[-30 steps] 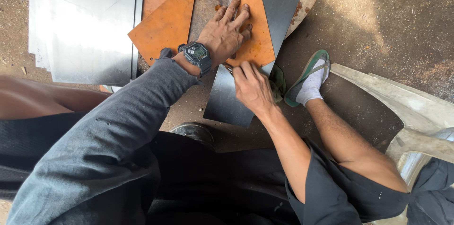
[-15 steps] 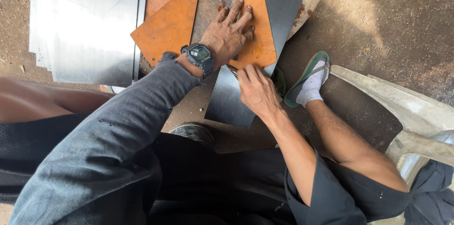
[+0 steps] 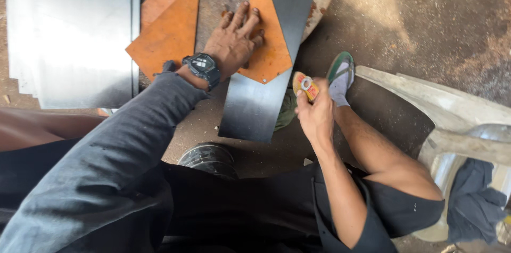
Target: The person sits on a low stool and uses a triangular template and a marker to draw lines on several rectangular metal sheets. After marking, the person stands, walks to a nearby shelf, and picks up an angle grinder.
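Note:
My left hand (image 3: 234, 40), with a black wristwatch (image 3: 202, 67) on the wrist, lies flat with fingers spread on an orange pointed template (image 3: 269, 45). The template rests on a long dark steel sheet (image 3: 261, 98) on the ground. My right hand (image 3: 315, 112) is lifted off the sheet to its right and grips a small yellow and red tape measure (image 3: 305, 85). Just beyond that hand is my foot in a white sock and green sandal (image 3: 339, 75).
A stack of shiny grey metal sheets (image 3: 74, 29) lies at the left, with a second orange plate (image 3: 170, 35) beside it. A pale plastic chair (image 3: 452, 120) stands at the right with dark cloth (image 3: 471, 200) on it. A round black object (image 3: 208, 158) sits by my knee.
My right hand has come off the steel sheet and moved right, now holding the tape measure up. The left hand stays pressed on the orange template.

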